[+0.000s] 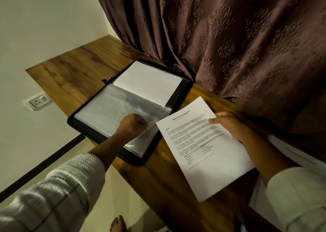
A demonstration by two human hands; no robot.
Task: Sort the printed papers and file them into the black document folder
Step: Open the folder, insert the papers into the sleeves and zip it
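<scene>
A: The black document folder (139,161) lies open on the desk (79,67), its far side against the curtain (229,37). Why is your left hand (131,126) at the near page?

B: Its grip is closed, pinching the free edge of the clear sleeve (112,111) and raising it slightly. Judged purpose: to open the pocket mouth for loading.

A: And your right hand (229,126)?

B: It grips the printed sheet (202,147) by the far right edge, text up, above the desk. Holding it there probably leaves the opposite edge free to lead in.

A: Where is the sheet relative to the left grip?

B: Its upper left corner sits just beside the pinched sleeve edge, not yet inside. A white sheet (148,83) already fills the far pocket. More papers (291,152) lie beyond your right forearm.
</scene>
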